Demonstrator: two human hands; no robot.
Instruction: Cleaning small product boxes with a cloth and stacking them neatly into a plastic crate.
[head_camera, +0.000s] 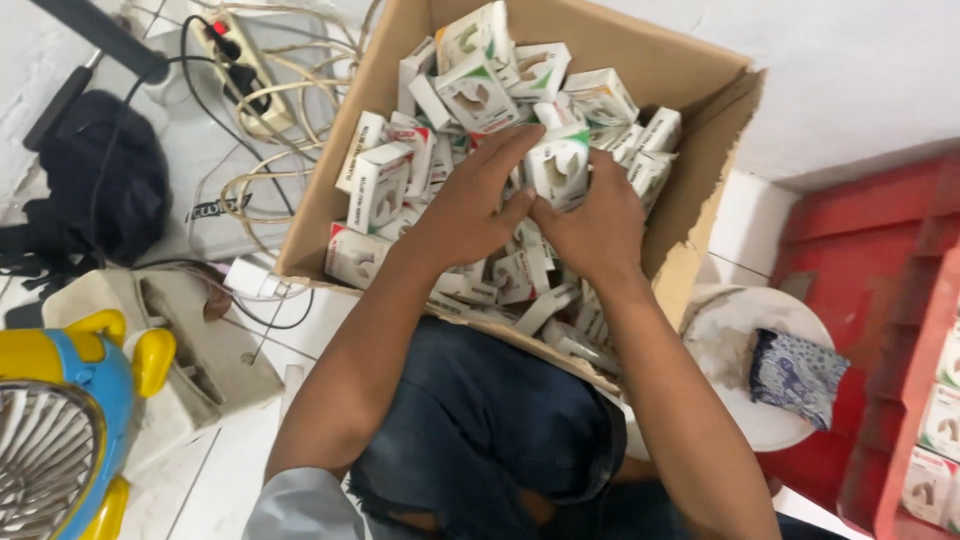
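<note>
A big cardboard carton (690, 75) stands open in front of my knees, filled with several small white packet boxes (380, 185) that have cut-out windows. Both my hands are inside it, over the heap. My left hand (470, 205) reaches in with the fingers stretched toward one small white box (560, 165) and touches its side. My right hand (595, 225) grips that same box from below and behind. The box is held just above the pile, near the carton's middle.
A yellow and blue fan (60, 400) stands at the lower left beside a beige device (200, 345). A power strip (240, 60) with tangled cables lies at the upper left. A white stool (740, 350) with a patterned cloth (795, 375) and a red crate (890, 330) are on the right.
</note>
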